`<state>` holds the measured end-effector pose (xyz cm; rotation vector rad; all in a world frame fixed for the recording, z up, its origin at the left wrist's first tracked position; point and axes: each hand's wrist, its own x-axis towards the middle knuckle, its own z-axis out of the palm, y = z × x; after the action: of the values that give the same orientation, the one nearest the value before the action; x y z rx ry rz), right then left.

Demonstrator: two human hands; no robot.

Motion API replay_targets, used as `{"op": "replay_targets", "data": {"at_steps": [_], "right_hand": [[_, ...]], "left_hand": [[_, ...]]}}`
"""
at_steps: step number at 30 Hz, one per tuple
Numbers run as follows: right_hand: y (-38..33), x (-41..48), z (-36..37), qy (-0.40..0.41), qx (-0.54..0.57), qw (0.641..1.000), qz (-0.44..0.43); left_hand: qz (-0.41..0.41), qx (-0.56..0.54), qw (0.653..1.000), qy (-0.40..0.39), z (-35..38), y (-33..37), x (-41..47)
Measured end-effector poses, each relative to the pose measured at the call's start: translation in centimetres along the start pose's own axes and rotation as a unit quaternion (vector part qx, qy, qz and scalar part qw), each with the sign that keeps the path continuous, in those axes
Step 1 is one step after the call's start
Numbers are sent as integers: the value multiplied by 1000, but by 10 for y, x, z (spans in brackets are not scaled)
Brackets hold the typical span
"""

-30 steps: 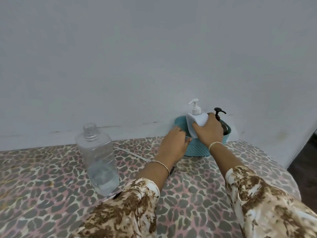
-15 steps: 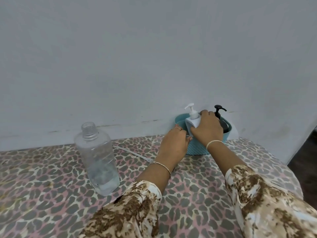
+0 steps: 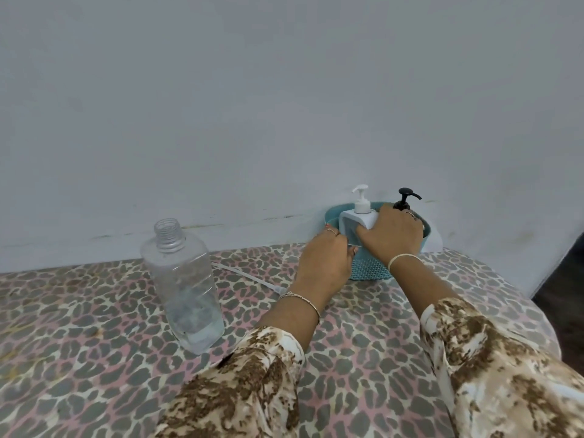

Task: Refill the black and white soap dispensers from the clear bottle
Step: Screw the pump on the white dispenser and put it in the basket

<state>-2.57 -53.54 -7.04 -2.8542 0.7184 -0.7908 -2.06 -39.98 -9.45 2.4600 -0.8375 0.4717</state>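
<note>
The white soap dispenser point(image 3: 358, 218) stands in a teal basket point(image 3: 368, 268) at the back of the table, and my right hand point(image 3: 392, 235) is wrapped around its body. Behind my right hand the black dispenser point(image 3: 404, 199) shows only its pump head. My left hand point(image 3: 325, 263) grips the basket's near left rim. The clear bottle point(image 3: 185, 286) stands upright and uncapped to the left, with a little clear liquid at its bottom, apart from both hands.
The table point(image 3: 94, 358) has a leopard-print cover and meets a pale wall at the back. A thin white tube point(image 3: 243, 275) lies on the cover between bottle and basket. The table's right edge drops to a dark floor point(image 3: 565, 289).
My right hand has lowered the white dispenser from above the basket down into it. My left hand has stayed on the basket's rim. The clear bottle has not moved.
</note>
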Motion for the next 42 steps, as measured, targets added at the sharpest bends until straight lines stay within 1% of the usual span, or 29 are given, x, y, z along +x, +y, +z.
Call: {"op": "replay_targets", "data": {"at_steps": [5,7,10,14,21,29,35,37,42], "right_hand": [[2,11,-1,-28,-80,996,-17],[4,12,-1,-29,-87,996,-18],[7,12,0,-13,-77,997,-16],[10,12,0,8,-53,999,10],[9,13,5,20,-56,997,44],[3,17,6,-13,-1,993,114],[2,14,8,3,-11,994,113],[2,12,7,7,-24,995,100],[3,7,1,3,-65,995,72]], "left_hand": [[-4,0,1000,-3,-1,0,0],[-2,3,1000,-6,-2,0,1],[-1,6,1000,-6,-3,0,1],[-1,15,1000,-7,-3,-2,2],[-3,26,999,-21,-3,-2,2],[6,25,999,-20,-4,-4,1],[8,19,999,-26,-5,-4,0],[20,24,999,-40,-6,-5,-4],[48,83,987,-130,-11,-8,-12]]}}
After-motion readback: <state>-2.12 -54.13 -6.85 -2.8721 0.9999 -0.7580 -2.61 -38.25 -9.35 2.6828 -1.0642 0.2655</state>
